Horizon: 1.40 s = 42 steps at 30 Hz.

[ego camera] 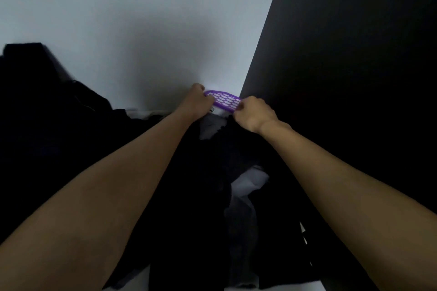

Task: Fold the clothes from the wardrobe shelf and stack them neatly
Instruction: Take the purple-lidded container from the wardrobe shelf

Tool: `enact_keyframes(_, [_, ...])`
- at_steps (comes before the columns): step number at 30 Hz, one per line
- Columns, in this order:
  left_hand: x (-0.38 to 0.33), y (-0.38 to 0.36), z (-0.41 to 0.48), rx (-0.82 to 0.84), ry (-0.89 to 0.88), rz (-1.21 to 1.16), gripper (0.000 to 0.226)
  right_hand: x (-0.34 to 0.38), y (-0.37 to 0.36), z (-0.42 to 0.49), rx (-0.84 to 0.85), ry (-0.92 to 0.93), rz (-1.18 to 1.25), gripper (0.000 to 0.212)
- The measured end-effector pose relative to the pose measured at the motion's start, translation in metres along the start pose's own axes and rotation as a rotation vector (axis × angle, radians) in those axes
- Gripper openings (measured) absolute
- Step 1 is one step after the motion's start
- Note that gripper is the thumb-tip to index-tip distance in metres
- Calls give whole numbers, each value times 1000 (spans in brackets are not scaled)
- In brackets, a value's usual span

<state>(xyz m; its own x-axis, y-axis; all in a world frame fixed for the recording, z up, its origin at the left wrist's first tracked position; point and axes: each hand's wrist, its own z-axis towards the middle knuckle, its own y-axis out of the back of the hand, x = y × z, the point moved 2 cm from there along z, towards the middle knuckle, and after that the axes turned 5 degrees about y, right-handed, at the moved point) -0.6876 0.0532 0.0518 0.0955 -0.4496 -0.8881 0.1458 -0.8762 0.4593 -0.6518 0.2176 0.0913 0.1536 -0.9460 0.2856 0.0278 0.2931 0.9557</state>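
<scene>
Head view: both bare arms reach forward to a flat purple plastic piece with honeycomb holes [223,99], which lies tilted at the far end of the clothes. The left hand [199,101] has its fingers curled round the left end of this piece. The right hand [254,113] pinches its right end between curled fingers and thumb.

Directly below the purple piece, between the two forearms, lies a rumpled heap of black clothes [201,196]. A pale grey garment [250,181] shows through its folds, nearer the camera. Further dark clothing [47,113] is piled well to the left of the purple piece. Behind it rises a white back wall [118,19], and to its right stands a black side panel [354,54].
</scene>
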Motion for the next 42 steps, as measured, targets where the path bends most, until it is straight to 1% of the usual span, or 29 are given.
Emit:
enact_keyframes(1, [3,-6,6,5,28,-35,52,-2,1,7,-117,12,7,32])
enact_keyframes(2, [6,-11,11,7,50,-55,49,-4,0,15,-177,22,14,35])
enact_keyframes(3, [9,-15,17,13,61,-65,44,-6,-3,23,-176,23,24,39])
enact_keyframes(4, [11,-19,21,23,61,-74,39,-7,-7,31,-134,15,36,41])
enact_keyframes(6, [18,-27,26,55,31,-92,36,-8,-18,48,-17,6,52,46])
enact_keyframes(10, [42,-40,30,68,2,-98,44,-6,-29,78,115,72,-32,61])
enact_keyframes(12, [49,-43,33,80,5,-132,46,-5,-35,89,128,96,-101,76])
enact_keyframes(14, [52,-43,36,93,0,-140,46,-4,-39,96,86,119,-128,90])
enact_keyframes(16, [50,-38,37,122,-7,-113,47,-3,-41,98,52,129,-97,95])
enact_keyframes(18, [43,-31,33,139,-17,-65,45,-1,-41,96,18,132,-90,92])
enact_keyframes(21, [25,-16,23,106,-48,-68,39,8,-28,91,-83,138,-100,85])
enact_keyframes(24, [5,10,2,101,27,-197,30,24,2,79,-158,165,-6,86])
enact_keyframes(26, [-6,32,-14,128,108,-317,43,41,23,64,-184,237,-2,85])
enact_keyframes(27, [-10,42,-23,146,144,-393,51,52,32,53,-181,283,-4,84])
enact_keyframes(28, [-13,52,-33,167,180,-477,54,64,40,42,-165,332,-2,82])
enact_keyframes(30, [-14,71,-56,191,233,-585,53,85,50,17,-120,414,0,76])
enact_keyframes(32, [-9,86,-78,185,285,-594,50,101,54,-8,-79,459,-12,72])
enact_keyframes(34, [0,97,-101,146,352,-593,51,112,52,-31,-49,486,-18,68])
enact_keyframes(36, [9,107,-123,94,383,-618,55,121,46,-52,-59,496,-48,66])
enact_keyframes(37, [12,111,-135,72,385,-645,54,125,43,-64,-72,494,-61,69])
enact_keyframes(38, [15,116,-148,56,380,-676,50,130,40,-76,-87,485,-39,74])
enact_keyframes(39, [18,121,-160,43,372,-707,45,133,37,-90,-108,471,46,79])
enact_keyframes(41, [21,132,-186,10,372,-746,38,136,32,-120,-161,420,390,82])
enact_keyframes(42, [22,137,-198,-9,378,-760,38,134,30,-135,-193,379,579,80])
